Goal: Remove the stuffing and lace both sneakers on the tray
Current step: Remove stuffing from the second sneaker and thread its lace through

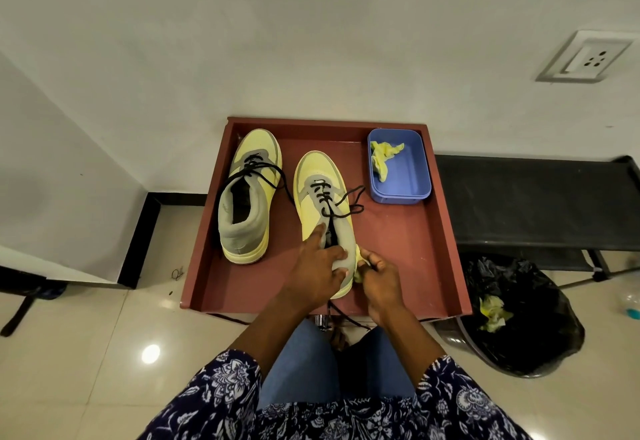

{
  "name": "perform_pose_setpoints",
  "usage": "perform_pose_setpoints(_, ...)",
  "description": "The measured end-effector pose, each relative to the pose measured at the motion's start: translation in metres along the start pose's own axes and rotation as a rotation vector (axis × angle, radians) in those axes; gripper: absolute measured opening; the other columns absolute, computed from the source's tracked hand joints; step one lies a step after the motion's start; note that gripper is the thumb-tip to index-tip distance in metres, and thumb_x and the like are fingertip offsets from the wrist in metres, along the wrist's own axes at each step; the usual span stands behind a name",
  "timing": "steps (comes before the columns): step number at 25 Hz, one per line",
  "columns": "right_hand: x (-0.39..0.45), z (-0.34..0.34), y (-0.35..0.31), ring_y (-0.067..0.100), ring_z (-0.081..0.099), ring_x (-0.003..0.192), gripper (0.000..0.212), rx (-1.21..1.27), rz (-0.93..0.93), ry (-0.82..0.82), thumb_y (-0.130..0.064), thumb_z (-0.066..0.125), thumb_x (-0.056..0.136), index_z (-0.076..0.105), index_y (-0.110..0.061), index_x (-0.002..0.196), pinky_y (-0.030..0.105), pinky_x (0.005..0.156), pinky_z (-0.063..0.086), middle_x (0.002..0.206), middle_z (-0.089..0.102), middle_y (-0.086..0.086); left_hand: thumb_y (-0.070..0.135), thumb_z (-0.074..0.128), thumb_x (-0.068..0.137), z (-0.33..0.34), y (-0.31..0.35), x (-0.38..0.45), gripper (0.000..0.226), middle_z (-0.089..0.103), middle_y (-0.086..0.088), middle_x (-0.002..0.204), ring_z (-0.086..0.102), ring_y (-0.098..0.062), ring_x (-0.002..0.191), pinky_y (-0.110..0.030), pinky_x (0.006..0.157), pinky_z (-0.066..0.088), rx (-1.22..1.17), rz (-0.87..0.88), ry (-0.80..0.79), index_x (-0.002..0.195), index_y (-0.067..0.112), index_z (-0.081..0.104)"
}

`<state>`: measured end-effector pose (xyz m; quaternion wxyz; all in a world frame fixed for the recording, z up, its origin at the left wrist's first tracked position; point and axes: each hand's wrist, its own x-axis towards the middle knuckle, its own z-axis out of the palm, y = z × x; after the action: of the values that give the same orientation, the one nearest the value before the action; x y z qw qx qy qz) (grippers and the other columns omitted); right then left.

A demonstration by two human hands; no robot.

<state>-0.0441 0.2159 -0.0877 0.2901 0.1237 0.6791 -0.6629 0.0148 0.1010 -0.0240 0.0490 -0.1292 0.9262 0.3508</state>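
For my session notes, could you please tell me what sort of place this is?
Probably an indoor room corner, perhaps an office or waiting area: glossy cream floor tiles, a white wall socket, a black metal bench and a black-bagged waste bin beside the reddish-brown tray.

The tray (446, 231) is reddish brown. Both sneakers, the left sneaker (249, 197) and the right sneaker (323, 176), are pale yellow with grey parts and black laces (341, 202). The small box (408, 176) is blue, with yellow crumpled paper (382, 157) in it. The bin bag (526, 318) is black. The sleeves (214, 394) are dark blue with white flowers.
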Motion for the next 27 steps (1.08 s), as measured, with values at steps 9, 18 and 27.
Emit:
perform_pose_setpoints(9, 0.038, 0.016, -0.032, 0.015, 0.060, 0.062, 0.032, 0.038, 0.093, -0.022, 0.007, 0.046, 0.087, 0.065, -0.006, 0.109, 0.028, 0.058, 0.052, 0.094, 0.069, 0.015, 0.024, 0.057, 0.085, 0.000, -0.002, 0.001, 0.039, 0.012, -0.017, 0.154, 0.010, -0.024, 0.145, -0.022, 0.111, 0.015, -0.015, 0.030, 0.013, 0.122, 0.012, 0.059)
perform_pose_setpoints(18, 0.077, 0.031, -0.047, 0.023, 0.065, 0.091, 0.019, -0.091, 0.040, 0.053, -0.010, 0.057, 0.089, 0.070, -0.024, 0.087, 0.045, 0.088, 0.055, 0.101, 0.072, 0.008, 0.025, 0.055, 0.085, 0.000, 0.000, 0.000, 0.039, 0.011, -0.017, 0.154, 0.008, -0.024, 0.145, -0.018, 0.109, 0.012, -0.049, 0.024, 0.008, 0.120, 0.009, 0.060)
perform_pose_setpoints(27, 0.001, 0.008, -0.010, 0.015, 0.063, 0.090, 0.031, 0.105, -0.035, 0.033, 0.002, 0.047, 0.093, 0.060, -0.006, 0.119, 0.028, 0.084, 0.053, 0.111, 0.066, 0.008, 0.019, 0.058, 0.088, 0.005, -0.006, 0.001, 0.036, 0.010, -0.014, 0.155, 0.006, -0.022, 0.145, -0.019, 0.109, 0.012, -0.035, 0.041, 0.047, 0.122, 0.011, 0.058)
